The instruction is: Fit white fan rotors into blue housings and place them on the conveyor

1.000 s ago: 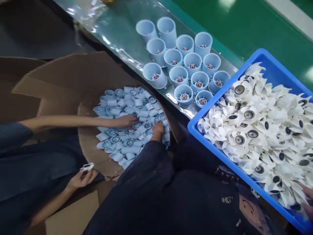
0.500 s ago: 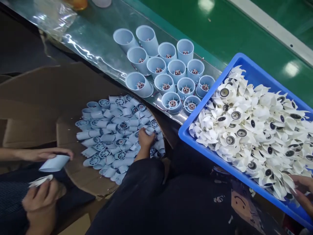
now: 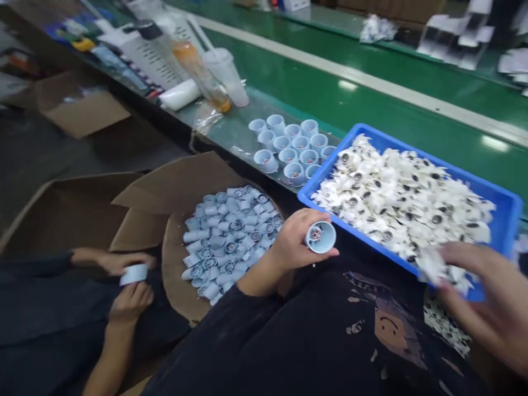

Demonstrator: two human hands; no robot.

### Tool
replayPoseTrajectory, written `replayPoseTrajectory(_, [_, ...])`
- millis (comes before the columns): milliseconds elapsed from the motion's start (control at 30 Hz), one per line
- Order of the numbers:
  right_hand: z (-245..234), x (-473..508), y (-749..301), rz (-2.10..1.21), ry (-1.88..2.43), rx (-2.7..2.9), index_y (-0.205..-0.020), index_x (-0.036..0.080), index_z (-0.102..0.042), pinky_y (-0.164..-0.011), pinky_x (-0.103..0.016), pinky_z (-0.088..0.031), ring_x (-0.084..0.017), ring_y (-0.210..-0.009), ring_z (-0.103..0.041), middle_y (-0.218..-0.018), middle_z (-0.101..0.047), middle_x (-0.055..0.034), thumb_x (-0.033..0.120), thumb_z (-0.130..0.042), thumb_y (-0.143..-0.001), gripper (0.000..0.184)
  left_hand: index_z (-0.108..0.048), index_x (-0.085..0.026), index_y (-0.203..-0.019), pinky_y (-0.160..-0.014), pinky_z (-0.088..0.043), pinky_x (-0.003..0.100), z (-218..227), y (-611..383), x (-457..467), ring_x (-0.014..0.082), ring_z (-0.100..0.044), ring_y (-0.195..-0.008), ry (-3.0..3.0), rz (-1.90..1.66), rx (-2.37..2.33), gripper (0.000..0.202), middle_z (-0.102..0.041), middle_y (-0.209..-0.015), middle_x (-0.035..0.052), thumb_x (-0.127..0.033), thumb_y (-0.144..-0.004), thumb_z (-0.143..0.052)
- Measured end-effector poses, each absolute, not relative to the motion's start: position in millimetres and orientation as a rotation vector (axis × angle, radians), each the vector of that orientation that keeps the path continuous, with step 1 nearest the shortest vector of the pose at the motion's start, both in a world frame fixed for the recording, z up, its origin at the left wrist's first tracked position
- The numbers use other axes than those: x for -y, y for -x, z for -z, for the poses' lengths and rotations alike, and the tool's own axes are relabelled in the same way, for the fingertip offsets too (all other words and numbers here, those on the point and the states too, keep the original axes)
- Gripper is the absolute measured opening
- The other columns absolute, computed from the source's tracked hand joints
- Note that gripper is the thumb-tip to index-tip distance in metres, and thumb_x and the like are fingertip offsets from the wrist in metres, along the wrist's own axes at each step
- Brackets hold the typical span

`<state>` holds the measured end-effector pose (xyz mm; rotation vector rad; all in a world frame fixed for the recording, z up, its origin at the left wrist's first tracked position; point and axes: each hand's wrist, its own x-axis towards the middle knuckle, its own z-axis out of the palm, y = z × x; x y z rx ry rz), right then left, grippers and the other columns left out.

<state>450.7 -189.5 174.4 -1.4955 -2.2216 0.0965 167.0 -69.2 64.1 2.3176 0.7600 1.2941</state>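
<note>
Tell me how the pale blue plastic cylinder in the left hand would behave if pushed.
The pale blue plastic cylinder is probably stiff: its rim looks round in the left hand. It may be light, largely hollow around the coppery part inside. Laid sideways, its curved wall would likely let it roll.

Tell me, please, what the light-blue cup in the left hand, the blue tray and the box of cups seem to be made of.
Light-blue cup: probably moulded plastic with a satin finish, given its even colour and smooth rim; the coppery part inside may be metal.
Blue tray: likely rigid plastic, solid in colour with rounded corners.
Box: apparently cardboard, matt brown with bent flaps.
</note>
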Motion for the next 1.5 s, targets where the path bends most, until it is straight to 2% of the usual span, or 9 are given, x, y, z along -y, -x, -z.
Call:
replayPoseTrajectory(200, [-169, 190, -411, 0.008, 1.292, 2.391, -0.107, 0.012, -0.061, -0.075, -0.036, -0.049, -0.022, -0.086, -0.057, -0.097, -0.065, -0.0111, 0.02, -0.045, -0.098, 0.02, -0.059, -0.018, -0.112, -0.088, -0.054, 0.037, -114, -239, 103, 0.0251, -0.069, -0.098, -2.4, -0.899, -0.407, 0.041, -0.072, -0.105, 0.01, -0.04, -0.08, -0.071])
replayPoseTrajectory(467, [-172, 198, -454, -0.148, 1.078, 2.488, -0.095, 0.018, -0.071, -0.068, -0.03, -0.036, -0.016, -0.076, -0.045, -0.083, -0.057, -0.0057, 0.03, -0.05, -0.099, 0.025, -0.064, -0.018, -0.084, -0.064, -0.05, 0.025, -140, -272, 105, 0.0192, -0.068, -0.074, -2.114, -0.179, -0.262, 0.033, -0.07, -0.079, -0.0019, -0.036, -0.064, -0.082])
replayPoseTrajectory(667, [-136, 187, -457, -0.296, 1.366, 2.155, -0.078, 0.014, -0.071, -0.061, -0.024, -0.038, -0.012, -0.066, -0.049, -0.069, -0.052, -0.0007, 0.014, -0.067, -0.086, 0.009, -0.063, -0.012, -0.097, -0.074, -0.054, 0.04, -130, -284, 123, 0.0301, -0.069, -0.086, -2.761, -0.594, -0.646, 0.024, -0.072, -0.09, 0.0134, -0.026, -0.078, -0.064])
replayPoseTrajectory(767, [-127, 192, -454, -0.353, 1.359, 2.166, -0.074, 0.014, -0.07, -0.059, -0.023, -0.038, -0.011, -0.063, -0.05, -0.067, -0.052, 0.0002, 0.01, -0.067, -0.083, 0.01, -0.062, -0.014, -0.093, -0.067, -0.054, 0.037, -124, -285, 127, 0.0277, -0.07, -0.079, -2.791, -0.538, -0.531, 0.022, -0.072, -0.085, 0.0104, -0.03, -0.077, -0.066])
replayPoseTrajectory(867, [-133, 196, -453, -0.398, 1.266, 2.259, -0.069, 0.018, -0.069, -0.066, -0.027, -0.039, -0.013, -0.069, -0.049, -0.069, -0.056, 0.0, 0.018, -0.071, -0.082, 0.013, -0.06, -0.018, -0.086, -0.06, -0.052, 0.03, -124, -283, 129, 0.0217, -0.069, -0.071, -2.667, -0.446, -0.423, 0.023, -0.071, -0.078, 0.0035, -0.036, -0.076, -0.07])
replayPoseTrajectory(1033, [-142, 199, -450, -0.393, 1.402, 2.053, -0.08, 0.015, -0.07, -0.06, -0.025, -0.039, -0.011, -0.063, -0.047, -0.068, -0.053, -0.0003, 0.021, -0.057, -0.092, 0.019, -0.061, -0.012, -0.101, -0.075, -0.053, 0.04, -131, -280, 133, 0.0291, -0.069, -0.088, -2.846, -0.776, -0.613, 0.026, -0.072, -0.093, 0.0136, -0.031, -0.083, -0.06])
replayPoseTrajectory(1200, [-148, 193, -455, -0.362, 1.137, 2.307, -0.078, 0.02, -0.072, -0.065, -0.029, -0.038, -0.013, -0.067, -0.047, -0.066, -0.054, -0.0001, 0.031, -0.054, -0.096, 0.028, -0.063, -0.018, -0.091, -0.062, -0.052, 0.029, -139, -277, 125, 0.0215, -0.069, -0.074, -2.566, -0.402, -0.384, 0.03, -0.072, -0.08, 0.0028, -0.042, -0.076, -0.072])
replayPoseTrajectory(1367, [-145, 187, -453, -0.159, 1.309, 1.986, -0.082, 0.018, -0.072, -0.057, -0.027, -0.035, -0.012, -0.059, -0.045, -0.064, -0.05, 0.0003, 0.042, -0.049, -0.099, 0.038, -0.058, -0.016, -0.109, -0.081, -0.055, 0.036, -130, -277, 107, 0.0238, -0.07, -0.092, -2.68, -0.994, -0.433, 0.032, -0.073, -0.099, 0.0098, -0.041, -0.089, -0.058])
replayPoseTrajectory(1500, [-146, 195, -445, 0.319, 1.317, 2.013, -0.09, 0.021, -0.074, -0.075, -0.036, -0.041, -0.019, -0.08, -0.051, -0.082, -0.059, -0.006, 0.053, -0.046, -0.098, 0.044, -0.054, -0.02, -0.11, -0.083, -0.056, 0.034, -117, -281, 92, 0.0209, -0.07, -0.093, -2.528, -1.17, -0.455, 0.033, -0.073, -0.1, 0.0066, -0.044, -0.088, -0.062])
